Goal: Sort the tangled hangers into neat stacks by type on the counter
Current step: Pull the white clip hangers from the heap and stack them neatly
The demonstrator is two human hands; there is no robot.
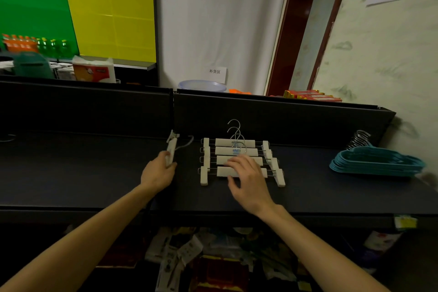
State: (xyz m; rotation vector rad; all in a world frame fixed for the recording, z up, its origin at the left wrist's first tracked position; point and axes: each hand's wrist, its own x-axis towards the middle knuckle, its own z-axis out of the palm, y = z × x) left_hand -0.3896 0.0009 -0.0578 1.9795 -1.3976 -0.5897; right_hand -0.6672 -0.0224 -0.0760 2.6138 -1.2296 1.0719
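Several white clip hangers (237, 147) lie in an overlapping row on the dark counter (94, 173), their metal hooks pointing toward the back panel. My right hand (248, 180) rests flat on the nearest ones, fingers spread. My left hand (157, 173) grips one more white clip hanger (171, 149), held on edge just left of the row, its hook curving right. A neat stack of teal hangers (376, 161) sits at the counter's right end, hooks up against the panel.
A tall black back panel (260, 116) runs behind the counter. Beyond it are a blue plastic basin (201, 85), red packets (308, 96) and shelved goods at left. Cluttered items fill the shelf below the counter's front edge.
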